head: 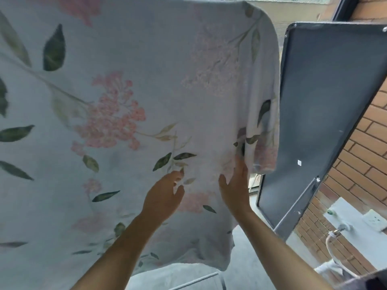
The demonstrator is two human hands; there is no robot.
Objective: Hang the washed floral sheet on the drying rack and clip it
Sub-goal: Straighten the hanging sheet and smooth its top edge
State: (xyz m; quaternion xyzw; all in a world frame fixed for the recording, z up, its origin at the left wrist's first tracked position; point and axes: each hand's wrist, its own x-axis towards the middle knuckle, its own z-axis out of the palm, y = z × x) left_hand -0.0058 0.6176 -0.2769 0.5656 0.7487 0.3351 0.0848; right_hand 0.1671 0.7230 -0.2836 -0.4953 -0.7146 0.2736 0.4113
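The floral sheet, pale blue-white with pink blossoms and green leaves, hangs draped over a bar at the top of the view and fills most of the frame. Its right edge is folded over near the upper right. My left hand reaches up against the cloth with fingers loosely curled, touching the fabric low in the middle. My right hand lies flat with straight fingers on the sheet beside a vertical fold. No clip shows. The rack bar itself is hidden under the cloth.
A dark grey open window panel stands right of the sheet. A brick wall lies behind it, with a tap and hose and a white socket at lower right. A thin grey rail crosses below the sheet.
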